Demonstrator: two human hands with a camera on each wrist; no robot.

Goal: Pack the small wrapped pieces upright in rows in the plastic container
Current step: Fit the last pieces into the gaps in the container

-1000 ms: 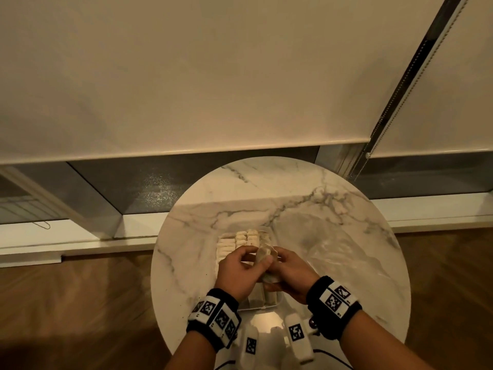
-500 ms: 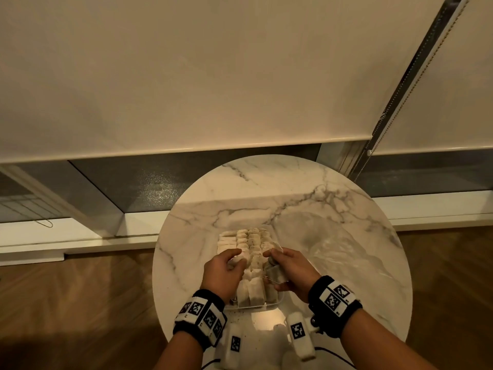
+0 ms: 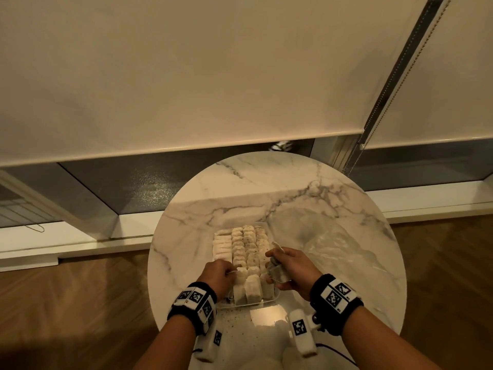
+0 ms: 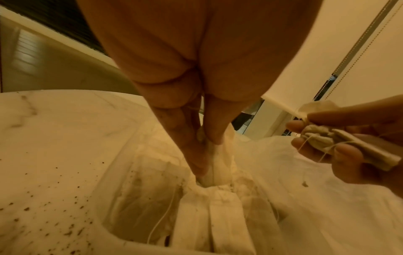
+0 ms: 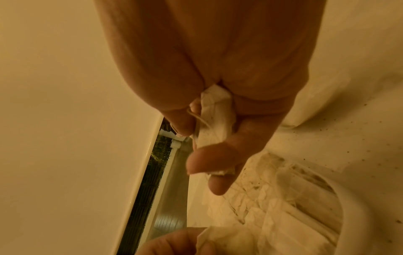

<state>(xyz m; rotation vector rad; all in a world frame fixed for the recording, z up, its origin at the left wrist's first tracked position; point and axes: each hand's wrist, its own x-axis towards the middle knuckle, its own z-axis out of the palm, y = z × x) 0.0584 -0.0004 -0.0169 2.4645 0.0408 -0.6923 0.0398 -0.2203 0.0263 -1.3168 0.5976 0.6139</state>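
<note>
A clear plastic container (image 3: pixel 277 299) stands on the round marble table, filled with rows of upright pale wrapped pieces (image 3: pixel 246 244). My left hand (image 3: pixel 231 272) is at the container's near left. In the left wrist view its thumb and fingers (image 4: pixel 209 136) pinch the top of one piece (image 4: pixel 220 170) and hold it down among the others. My right hand (image 3: pixel 274 263) hovers over the container's right edge and grips a small bunch of pieces (image 3: pixel 278 271), whose strings hang loose (image 4: pixel 322 139). The right wrist view shows that bunch (image 5: pixel 214 120) between thumb and fingers.
The marble table (image 3: pixel 333 209) has dark crumbs (image 3: pixel 234 319) scattered on its near part. A crumpled clear plastic sheet (image 3: pixel 336 244) lies right of the container. Behind the table are a window ledge, a roller blind and its bead chain (image 3: pixel 373 116). Wooden floor surrounds the table.
The hands, first together over the container, have parted. My left hand has gone to the near left row with one piece; my right hand stays at the right edge holding its bunch.
</note>
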